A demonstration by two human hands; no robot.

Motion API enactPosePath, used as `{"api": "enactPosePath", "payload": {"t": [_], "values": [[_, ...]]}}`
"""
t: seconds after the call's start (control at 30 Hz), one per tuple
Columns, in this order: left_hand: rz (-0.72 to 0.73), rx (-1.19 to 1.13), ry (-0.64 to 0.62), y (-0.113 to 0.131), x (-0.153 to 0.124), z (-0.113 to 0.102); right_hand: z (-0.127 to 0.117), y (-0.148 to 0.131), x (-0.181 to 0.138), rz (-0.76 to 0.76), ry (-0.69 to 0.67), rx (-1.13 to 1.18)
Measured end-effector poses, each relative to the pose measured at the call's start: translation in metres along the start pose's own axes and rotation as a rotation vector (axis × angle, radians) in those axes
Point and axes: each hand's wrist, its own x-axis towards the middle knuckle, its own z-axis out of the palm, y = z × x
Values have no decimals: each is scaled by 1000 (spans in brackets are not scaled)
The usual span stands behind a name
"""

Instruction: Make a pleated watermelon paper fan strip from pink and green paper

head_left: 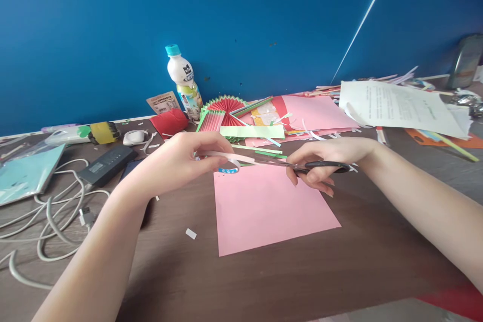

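Observation:
My left hand (190, 158) is closed in a pinch on a narrow pale paper strip (226, 157), just above the far left corner of a pink paper sheet (269, 206) that lies flat on the brown table (264, 282). A small tape roll with a blue core (229, 168) sits right under the strip. My right hand (320, 163) is wrapped round the black handles of a pair of scissors (302, 165). The blades point left and meet the strip's right end.
Along the blue wall stand a white bottle with a teal cap (183, 80), red and green folded paper fans (222, 113), pink sheets (313, 113) and white printed papers (403, 105). White cables (56, 211), a black power adapter (105, 163) and a light blue pad (26, 173) lie at the left.

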Motion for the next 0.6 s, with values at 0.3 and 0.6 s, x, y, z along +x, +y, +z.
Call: {"api": "enactPosePath", "payload": {"t": [0.3,0.6], "values": [[24,48,-11,-2,3,7,6,-4,4,-18,-5,-41],[57,133,20,-1,3,10,8,-3,6,-20,24,-32]]}}
